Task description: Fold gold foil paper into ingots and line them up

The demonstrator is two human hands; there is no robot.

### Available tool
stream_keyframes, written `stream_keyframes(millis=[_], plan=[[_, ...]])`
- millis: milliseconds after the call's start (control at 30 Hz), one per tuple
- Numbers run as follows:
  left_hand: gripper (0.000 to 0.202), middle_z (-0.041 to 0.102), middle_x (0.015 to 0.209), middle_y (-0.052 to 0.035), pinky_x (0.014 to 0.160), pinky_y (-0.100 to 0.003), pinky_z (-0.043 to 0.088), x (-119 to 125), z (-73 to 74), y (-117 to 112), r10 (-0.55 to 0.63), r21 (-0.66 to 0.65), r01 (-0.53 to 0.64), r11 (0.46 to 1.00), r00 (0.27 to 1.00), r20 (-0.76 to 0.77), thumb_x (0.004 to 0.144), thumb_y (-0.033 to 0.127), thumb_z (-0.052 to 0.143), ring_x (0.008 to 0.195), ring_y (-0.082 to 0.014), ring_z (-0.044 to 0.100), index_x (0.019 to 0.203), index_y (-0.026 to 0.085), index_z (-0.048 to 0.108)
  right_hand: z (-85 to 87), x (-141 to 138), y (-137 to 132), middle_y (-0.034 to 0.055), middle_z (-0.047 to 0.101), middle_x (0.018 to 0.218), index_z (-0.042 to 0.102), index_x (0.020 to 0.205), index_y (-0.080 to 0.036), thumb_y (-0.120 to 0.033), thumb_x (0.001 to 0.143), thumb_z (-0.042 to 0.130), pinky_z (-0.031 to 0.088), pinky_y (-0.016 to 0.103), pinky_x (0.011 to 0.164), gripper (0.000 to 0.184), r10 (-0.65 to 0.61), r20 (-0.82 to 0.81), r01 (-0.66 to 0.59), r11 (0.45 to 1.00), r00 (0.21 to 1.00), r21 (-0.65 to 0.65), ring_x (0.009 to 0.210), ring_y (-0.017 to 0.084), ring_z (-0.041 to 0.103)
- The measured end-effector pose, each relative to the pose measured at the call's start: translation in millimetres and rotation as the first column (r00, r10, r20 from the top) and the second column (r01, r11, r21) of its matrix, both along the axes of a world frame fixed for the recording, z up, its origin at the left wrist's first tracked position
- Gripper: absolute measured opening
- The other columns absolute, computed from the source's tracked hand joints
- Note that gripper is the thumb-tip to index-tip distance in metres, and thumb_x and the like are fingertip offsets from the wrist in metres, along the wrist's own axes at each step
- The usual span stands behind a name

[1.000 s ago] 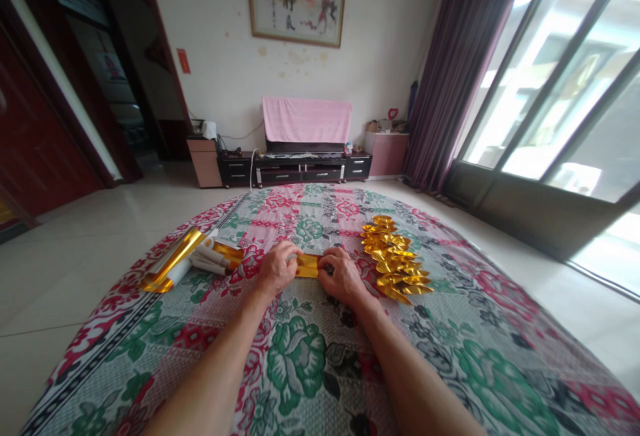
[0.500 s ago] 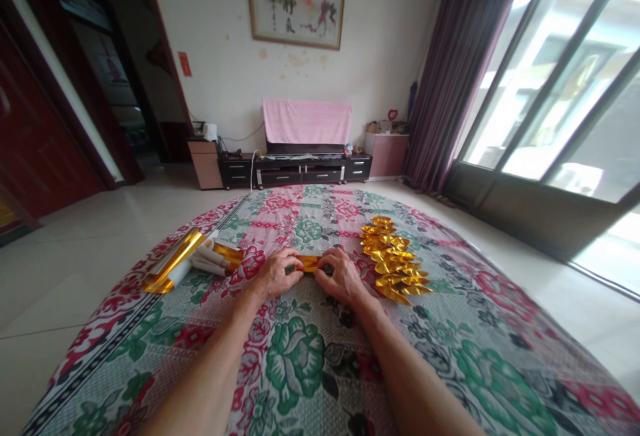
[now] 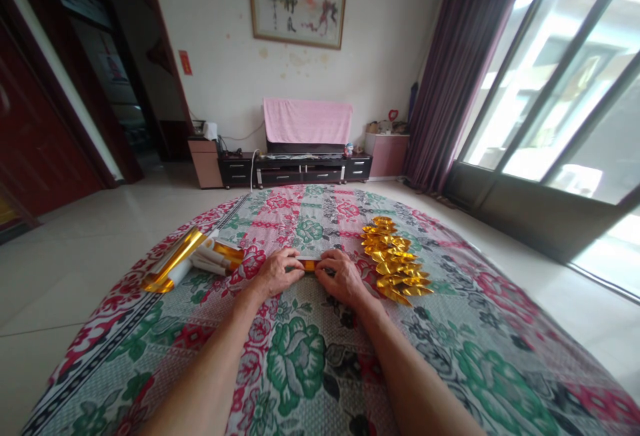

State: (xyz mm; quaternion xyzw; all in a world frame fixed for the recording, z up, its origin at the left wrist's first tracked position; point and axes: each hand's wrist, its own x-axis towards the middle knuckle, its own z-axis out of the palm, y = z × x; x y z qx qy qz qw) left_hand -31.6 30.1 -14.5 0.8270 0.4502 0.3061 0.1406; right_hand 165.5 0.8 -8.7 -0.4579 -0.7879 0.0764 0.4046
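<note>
My left hand [image 3: 275,273] and my right hand [image 3: 341,277] meet at the middle of a flowered cloth [image 3: 310,363]. Between their fingertips they pinch a small folded piece of gold foil paper [image 3: 309,263], pressed down on the cloth, with only a narrow strip of it showing. Both hands are closed on it. A row of several folded gold foil pieces [image 3: 395,259] lies just right of my right hand. Rolled gold foil sheets [image 3: 187,259] with white backs lie to the left of my left hand.
The cloth covers a round surface with tiled floor [image 3: 75,249] around it. A low dark cabinet [image 3: 295,167] with a pink cloth on top stands at the far wall. Glass sliding doors [image 3: 565,116] and a dark curtain are on the right.
The hands have drawn closer together. The gold paper between them shows as a much narrower strip than a second ago, folded smaller.
</note>
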Motion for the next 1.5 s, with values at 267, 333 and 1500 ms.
stream_keyframes(millis=[267,333,1500], plan=[[0.018,0.063,0.106,-0.0048,0.090,-0.029,0.043,4.1,0.6,1.3,0.048,-0.012,-0.048,0.999,0.999,0.019,0.076,0.027,0.055,0.098,-0.0179,0.058,0.072,0.020,0.071,3.8,-2.5,-1.2,0.0049,0.064,0.086,0.068,0.068,-0.018,-0.015,0.078,0.054,0.042,0.027,0.081,0.017,-0.040,-0.014,0.040,0.999,0.999,-0.017,0.085,0.015,0.057],[0.017,0.064,0.103,-0.0046,0.088,-0.029,0.044,6.2,1.5,1.0,0.064,-0.010,-0.064,0.998,0.997,0.032,0.075,0.025,0.056,0.095,-0.0174,0.059,0.068,0.020,0.070,4.0,-3.4,-1.1,0.0050,0.065,0.084,0.067,0.067,-0.018,-0.016,0.078,0.054,0.042,0.027,0.080,0.017,-0.053,-0.014,0.052,0.998,0.999,-0.017,0.084,0.015,0.057],[0.013,0.064,0.094,-0.0030,0.084,-0.030,0.046,14.9,0.8,-0.2,0.161,0.057,-0.163,0.985,0.986,0.053,0.066,0.014,0.057,0.086,-0.0160,0.059,0.055,0.019,0.059,-0.9,-4.9,2.6,0.0044,0.064,0.077,0.061,0.059,-0.018,-0.011,0.069,0.056,0.043,0.026,0.076,0.013,-0.129,-0.022,0.128,0.991,0.991,-0.039,0.078,0.015,0.058]])
